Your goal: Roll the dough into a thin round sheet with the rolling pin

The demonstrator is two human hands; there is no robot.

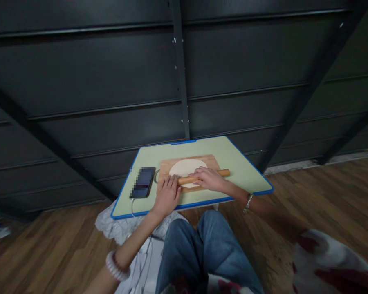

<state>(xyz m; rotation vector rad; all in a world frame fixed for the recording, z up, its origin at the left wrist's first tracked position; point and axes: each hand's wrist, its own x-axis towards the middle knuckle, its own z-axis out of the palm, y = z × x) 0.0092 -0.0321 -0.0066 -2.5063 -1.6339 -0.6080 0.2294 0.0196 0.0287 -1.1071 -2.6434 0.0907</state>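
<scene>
A wooden rolling pin (187, 180) lies across a flat, round sheet of pale dough (184, 166) on a wooden board (214, 163). My left hand (168, 195) presses over the pin's left end, its fingers covering that end. Farther right, my right hand (210, 179) is closed around the pin, with the thumb underneath, and the pin's right end sticks out past it. Part of the dough is hidden under my hands and the pin.
The board rests on a small pale-green table (245, 173) with a blue edge. Left of it lies a phone (142, 182) with a white cable. My knees in jeans (213, 241) are close to the table's front edge. A dark panelled wall (135, 69) rises behind.
</scene>
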